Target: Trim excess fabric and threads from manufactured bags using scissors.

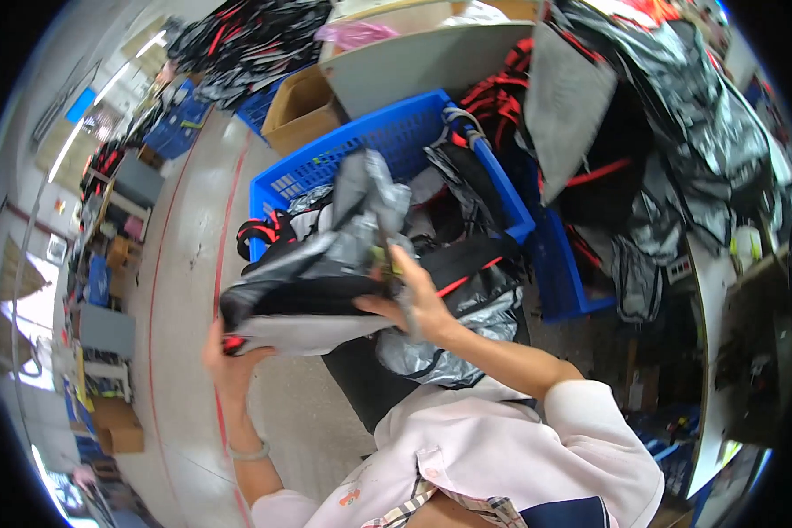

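Observation:
A sewn bag [312, 333] of black and light grey cloth, with a crinkled silver lining and red trim, is held up in front of me. My left hand [229, 356] is closed on its left end, beside a red tab at the corner. My right hand [418, 304] is at the bag's right side, its fingers bent round a slim, blurred object with a dark and yellowish part. Motion smear hides what that object is. Below my right forearm lies more silver and black bag material [458, 339].
Behind the bag stands a blue plastic basket [343, 141] of similar pieces. A cardboard box [304, 110] is beyond it. To the right, silver and black bags [678, 132] are heaped above another blue crate [559, 273]. Red lines mark the floor [189, 255] at left.

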A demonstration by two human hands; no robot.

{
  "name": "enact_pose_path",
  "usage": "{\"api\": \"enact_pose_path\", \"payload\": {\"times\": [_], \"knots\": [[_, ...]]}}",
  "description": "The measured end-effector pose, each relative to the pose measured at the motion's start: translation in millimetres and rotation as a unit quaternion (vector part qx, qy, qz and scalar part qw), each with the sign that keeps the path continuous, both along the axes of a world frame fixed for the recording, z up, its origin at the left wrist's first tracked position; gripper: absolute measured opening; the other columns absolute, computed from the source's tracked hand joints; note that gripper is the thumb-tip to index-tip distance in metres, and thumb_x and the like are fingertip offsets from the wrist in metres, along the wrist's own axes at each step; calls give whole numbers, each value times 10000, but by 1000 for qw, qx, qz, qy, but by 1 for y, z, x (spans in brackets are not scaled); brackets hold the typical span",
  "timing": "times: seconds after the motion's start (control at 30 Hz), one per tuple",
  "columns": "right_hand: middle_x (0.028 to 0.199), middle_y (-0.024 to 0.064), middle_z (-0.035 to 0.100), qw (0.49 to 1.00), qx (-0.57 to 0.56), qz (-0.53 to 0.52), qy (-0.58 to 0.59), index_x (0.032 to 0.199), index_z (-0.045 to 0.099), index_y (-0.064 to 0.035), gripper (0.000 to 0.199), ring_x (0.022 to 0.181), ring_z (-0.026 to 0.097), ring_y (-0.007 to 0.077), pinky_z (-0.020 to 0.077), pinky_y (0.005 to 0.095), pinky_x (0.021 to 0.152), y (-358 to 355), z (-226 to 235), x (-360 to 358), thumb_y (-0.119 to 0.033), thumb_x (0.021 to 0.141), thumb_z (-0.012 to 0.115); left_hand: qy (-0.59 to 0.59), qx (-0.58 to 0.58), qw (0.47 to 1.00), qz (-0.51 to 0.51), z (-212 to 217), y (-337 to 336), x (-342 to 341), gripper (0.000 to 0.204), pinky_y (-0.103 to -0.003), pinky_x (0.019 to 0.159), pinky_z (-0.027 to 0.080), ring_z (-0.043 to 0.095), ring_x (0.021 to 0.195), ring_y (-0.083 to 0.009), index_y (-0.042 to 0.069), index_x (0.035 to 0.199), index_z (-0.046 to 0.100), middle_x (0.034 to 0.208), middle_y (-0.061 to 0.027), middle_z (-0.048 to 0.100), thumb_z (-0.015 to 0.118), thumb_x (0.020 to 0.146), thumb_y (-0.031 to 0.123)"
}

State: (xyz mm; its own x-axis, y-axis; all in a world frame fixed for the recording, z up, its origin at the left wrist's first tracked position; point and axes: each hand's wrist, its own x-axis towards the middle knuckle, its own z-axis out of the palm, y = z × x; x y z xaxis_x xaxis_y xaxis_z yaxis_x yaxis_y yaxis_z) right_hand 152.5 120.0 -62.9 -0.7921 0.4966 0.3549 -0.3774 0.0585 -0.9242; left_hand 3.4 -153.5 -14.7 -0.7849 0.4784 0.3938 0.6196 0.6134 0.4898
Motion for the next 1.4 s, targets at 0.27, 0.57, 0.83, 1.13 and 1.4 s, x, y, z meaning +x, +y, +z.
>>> {"api": "enact_pose_path", "payload": {"times": [0.27,0.57,0.83,1.13,1.4], "knots": [[837,1,467,950,-121,-19,287,928,476,-76,426,767,452,100,391,244,694,13,84,0,-139,686,821,181,37,983,-10,224,33,55,619,-309,833,475,602,874,-189,-51,1200,569,1001,-95,635,724,614,76],[828,36,546,982,-90,-98,-131,970,531,-50,418,793,506,110,452,290,737,66,-42,106,-303,767,794,-135,-321,928,-130,70,212,48,480,-298,663,478,592,687,-145,-19,899,701,774,-63,662,819,607,344],[962,91,624,985,139,-102,26,1023,495,-22,451,805,571,207,460,312,807,119,-26,37,-158,724,803,-196,-257,923,-208,17,187,12,513,-324,568,436,553,583,-129,-9,832,702,606,-94,608,816,596,432],[781,20,555,991,11,54,-124,836,474,-72,394,722,533,106,437,259,658,117,-6,-21,-20,625,803,-416,-196,847,-268,29,117,-51,245,-248,530,304,358,598,-40,-17,833,652,628,48,449,627,887,222],[781,35,579,986,-55,45,-152,826,498,-69,358,711,556,125,451,268,659,118,4,-11,10,618,778,-412,-177,853,-267,30,76,-79,288,-245,552,343,387,626,-29,0,753,616,646,79,465,596,916,236]]}}
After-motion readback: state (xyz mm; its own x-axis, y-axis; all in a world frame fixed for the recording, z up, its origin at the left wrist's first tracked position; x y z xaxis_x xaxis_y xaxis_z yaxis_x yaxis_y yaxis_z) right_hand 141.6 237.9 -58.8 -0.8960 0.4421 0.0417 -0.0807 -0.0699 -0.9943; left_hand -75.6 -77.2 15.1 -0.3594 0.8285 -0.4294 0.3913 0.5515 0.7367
